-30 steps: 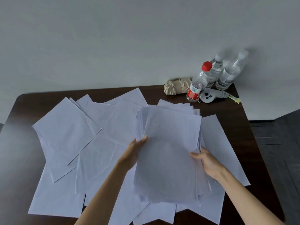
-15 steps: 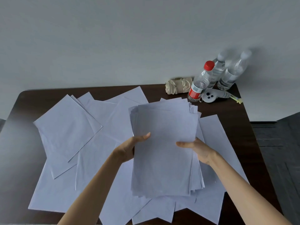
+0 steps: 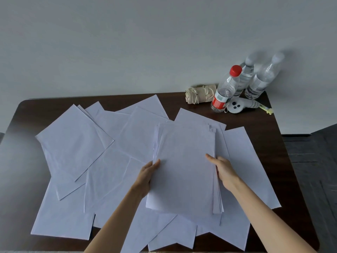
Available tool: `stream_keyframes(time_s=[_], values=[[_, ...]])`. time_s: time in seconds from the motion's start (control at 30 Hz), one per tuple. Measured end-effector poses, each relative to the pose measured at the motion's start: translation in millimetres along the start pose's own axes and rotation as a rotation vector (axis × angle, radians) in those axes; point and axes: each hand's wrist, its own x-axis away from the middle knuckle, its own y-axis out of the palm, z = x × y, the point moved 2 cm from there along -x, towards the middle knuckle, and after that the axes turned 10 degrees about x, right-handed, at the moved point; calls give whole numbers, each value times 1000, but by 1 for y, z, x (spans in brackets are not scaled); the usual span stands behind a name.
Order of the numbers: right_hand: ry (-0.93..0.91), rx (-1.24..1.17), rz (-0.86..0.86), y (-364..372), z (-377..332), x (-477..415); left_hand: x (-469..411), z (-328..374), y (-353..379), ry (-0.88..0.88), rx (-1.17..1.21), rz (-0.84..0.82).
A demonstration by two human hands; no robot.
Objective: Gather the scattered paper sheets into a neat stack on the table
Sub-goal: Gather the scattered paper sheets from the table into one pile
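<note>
You hold the stack (image 3: 184, 161) between both hands, just off the centre of the table (image 3: 269, 137) toward 3 o'clock. Your left hand (image 3: 146, 175) grips its 9 o'clock edge, thumb on top and fingers hidden beneath. Your right hand (image 3: 223, 170) clamps the 3 o'clock edge, thumb lying across the top sheet. The stack is ragged (several sheets jut out along its right side and far corner). You cannot tell whether it rests on the paper below or hangs above it. Loose sheets (image 3: 76, 143) overlap from 9 o'clock round to 6 o'clock, and some run under the stack. At the 1 o'clock corner stand a red-capped bottle (image 3: 225, 92) and two clear bottles (image 3: 260, 81), with a white controller (image 3: 238, 106) and a rolled beige cloth (image 3: 199, 93) beside them.
</note>
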Motion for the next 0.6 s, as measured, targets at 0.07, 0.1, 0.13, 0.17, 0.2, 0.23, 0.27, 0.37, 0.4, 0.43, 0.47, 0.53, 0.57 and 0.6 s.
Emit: stream_keyframes(time_s=[0.07, 0.1, 0.13, 0.17, 0.2, 0.23, 0.27, 0.37, 0.4, 0.43, 0.47, 0.53, 0.57, 0.6], values=[[-44, 92, 97, 7, 13, 1, 1, -9, 6, 40, 2, 2], [-73, 140, 130, 11, 18, 1, 3, -12, 10, 59, -7, 10], [-91, 166, 144, 14, 20, 1, 4, -15, 12, 60, -4, 5], [-105, 174, 144, 14, 20, 0, 6, -15, 12, 43, 18, -21], [-114, 173, 143, 12, 19, -3, 7, -14, 10, -5, 51, -64], [-120, 164, 147, 9, 16, -4, 9, -13, 7, -76, 78, -110], [-128, 162, 157, 6, 13, -5, 11, -12, 2, -153, 87, -145], [-162, 176, 168, 7, 8, -4, 13, -16, -5, -328, -24, -186], [-168, 195, 157, 9, 8, -3, 13, -19, -3, -350, -80, -187], [-176, 228, 144, 10, 7, -2, 13, -20, -2, -353, -115, -187], [-188, 274, 138, 9, 7, -2, 12, -22, -1, -332, -131, -183], [-234, 412, 213, 1, 7, -4, 9, -22, -3, -239, -123, -169], [-251, 511, 316, -5, 7, -5, 7, -22, -4, -186, -122, -154], [-249, 609, 439, -12, 7, -6, 6, -23, -7, -137, -129, -134]])
